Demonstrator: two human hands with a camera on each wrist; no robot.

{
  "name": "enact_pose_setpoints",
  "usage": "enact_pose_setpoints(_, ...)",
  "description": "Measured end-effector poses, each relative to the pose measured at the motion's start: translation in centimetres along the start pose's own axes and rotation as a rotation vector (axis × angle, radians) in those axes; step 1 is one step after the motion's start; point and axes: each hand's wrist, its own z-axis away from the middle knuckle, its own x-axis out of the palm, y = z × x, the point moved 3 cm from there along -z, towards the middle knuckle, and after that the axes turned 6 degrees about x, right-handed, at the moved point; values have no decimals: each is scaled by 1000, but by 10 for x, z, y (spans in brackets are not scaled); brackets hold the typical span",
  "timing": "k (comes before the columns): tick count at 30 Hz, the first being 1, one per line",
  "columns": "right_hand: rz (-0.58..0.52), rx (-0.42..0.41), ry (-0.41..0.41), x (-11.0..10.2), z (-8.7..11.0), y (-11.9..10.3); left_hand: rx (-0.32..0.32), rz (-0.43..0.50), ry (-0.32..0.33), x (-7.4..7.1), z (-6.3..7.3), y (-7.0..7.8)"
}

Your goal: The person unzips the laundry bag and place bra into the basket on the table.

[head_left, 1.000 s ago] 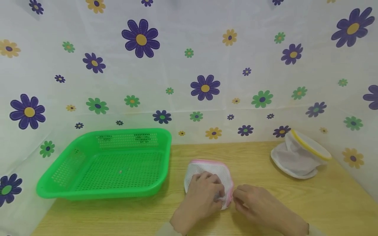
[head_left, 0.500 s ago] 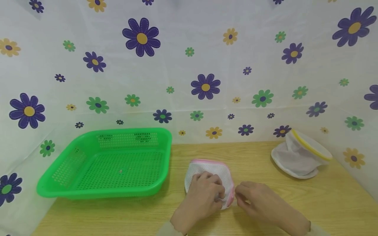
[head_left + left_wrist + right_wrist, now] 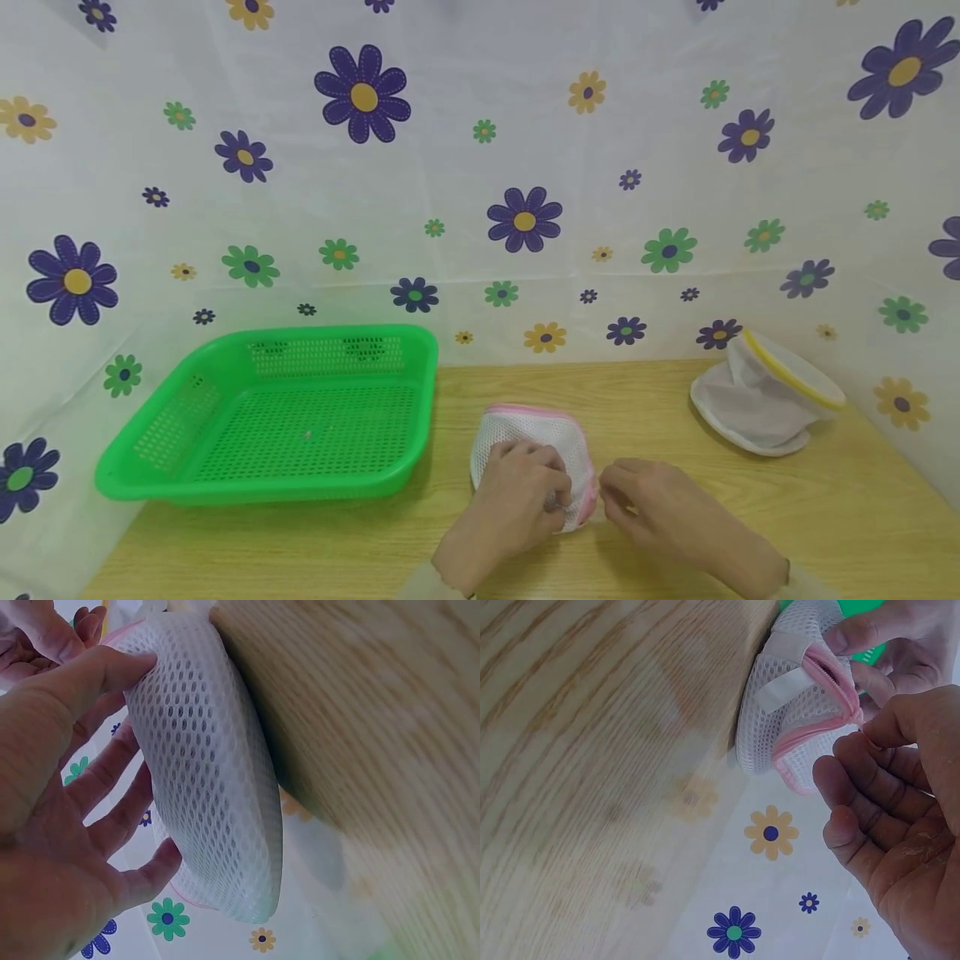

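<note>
A white mesh laundry bag with pink trim lies on the table. My left hand holds it from above, its bent fingers spread; in the left wrist view the thumb presses into the mesh. At the bag's right edge, my right hand pinches a small zipper pull between thumb and forefinger, mostly hidden by the fingertips. In the right wrist view the pink zipper is partly parted, beside a white fabric tab. The bag looks puffed out; its contents cannot be made out.
A green perforated plastic basket stands on the left of the wooden table. At the back right sits a white fabric bag with a yellow rim. A flower-printed sheet hangs behind.
My right hand has shifted slightly right and away, drawing the bag's pink edge outward a little. My left hand stays in place on the mesh.
</note>
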Motion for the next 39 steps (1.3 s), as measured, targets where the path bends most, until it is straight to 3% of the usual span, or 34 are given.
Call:
enact_pose_setpoints(7, -222, 51, -23, -1, -1, 3, -3, 33, 81, -2, 4, 1)
enact_pose_setpoints(11, -299, 74, -35, -2, -3, 3, -45, 18, 144, -4, 7, 5)
enact_pose_setpoints(17, -344, 121, -69, -7, -8, -1, -129, 11, 217, -2, 9, 10)
enact_pose_setpoints(23, -322, 119, -70, -8, -12, -4, -128, -17, 307, 1, 10, 9)
enact_pose_setpoints(34, -281, 46, -8, -6, -12, -2, -15, 83, 277, -2, 14, -1)
enact_pose_setpoints(39, -278, 62, -15, -7, -11, 1, -38, 157, 239, -5, 18, -8)
